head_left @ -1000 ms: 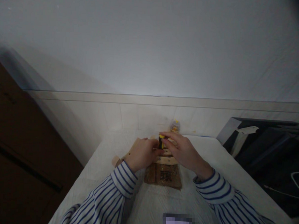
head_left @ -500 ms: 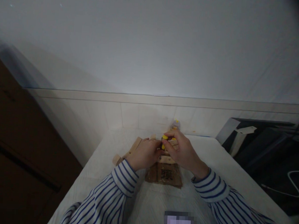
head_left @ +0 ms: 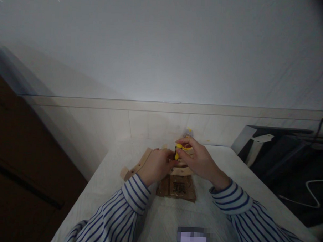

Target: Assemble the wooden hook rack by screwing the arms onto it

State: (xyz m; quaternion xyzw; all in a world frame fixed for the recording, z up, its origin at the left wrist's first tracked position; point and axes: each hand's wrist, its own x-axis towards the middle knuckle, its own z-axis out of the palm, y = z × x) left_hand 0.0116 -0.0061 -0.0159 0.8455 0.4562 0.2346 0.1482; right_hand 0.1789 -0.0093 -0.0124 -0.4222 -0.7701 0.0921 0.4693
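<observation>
The right hand (head_left: 199,162) was positioned over the wooden assembly (head_left: 138,166), its fingers (head_left: 182,153) pinched narrowly around a small yellow-and-black tool (head_left: 177,152). The tool stood roughly upright above the assembly, between the two hands; its tip was hidden. The left hand (head_left: 156,165) lay on the assembly's left portion with its fingers curled closed on the wood, the thumb just beside the tool.

The assembly rested on the white tabletop (head_left: 112,190). One slat extended from under the left hand toward the tabletop's left edge. A brown paper packet (head_left: 178,187) with dark print lay flat on the near side of the assembly, touching it. A small container with a yellow top (head_left: 188,130) stood behind the assembly, partly hidden by the right hand. Both forearms wore blue-and-white striped sleeves (head_left: 125,208). Well to the right of the assembly, off the tabletop, lay a white cable (head_left: 312,183).
</observation>
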